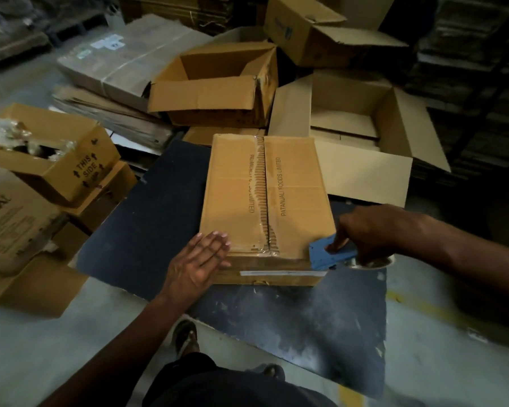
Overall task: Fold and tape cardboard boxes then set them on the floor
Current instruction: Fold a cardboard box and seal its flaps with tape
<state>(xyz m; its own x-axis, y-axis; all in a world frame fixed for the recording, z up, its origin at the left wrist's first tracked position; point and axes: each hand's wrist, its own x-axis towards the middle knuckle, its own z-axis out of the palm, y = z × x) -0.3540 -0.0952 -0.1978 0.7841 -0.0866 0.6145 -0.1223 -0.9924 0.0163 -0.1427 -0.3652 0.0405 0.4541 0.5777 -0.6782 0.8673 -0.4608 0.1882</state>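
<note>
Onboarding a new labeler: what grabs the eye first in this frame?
The closed cardboard box printed "PATANJALI FOODS LIMITED" sits mid-frame on a dark board, clear tape along its centre seam. The left hand presses flat on its near left corner, while the right hand holds a blue tape dispenser at the near right corner. Open empty boxes crowd behind.

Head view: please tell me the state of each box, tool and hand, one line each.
Box on the dark board: flaps closed, clear tape along centre seam.
Blue tape dispenser: gripped, at the box's near right corner.
Left hand: flat on the box's near left corner.
Right hand: holds the dispenser.
Pale box: open.
</note>
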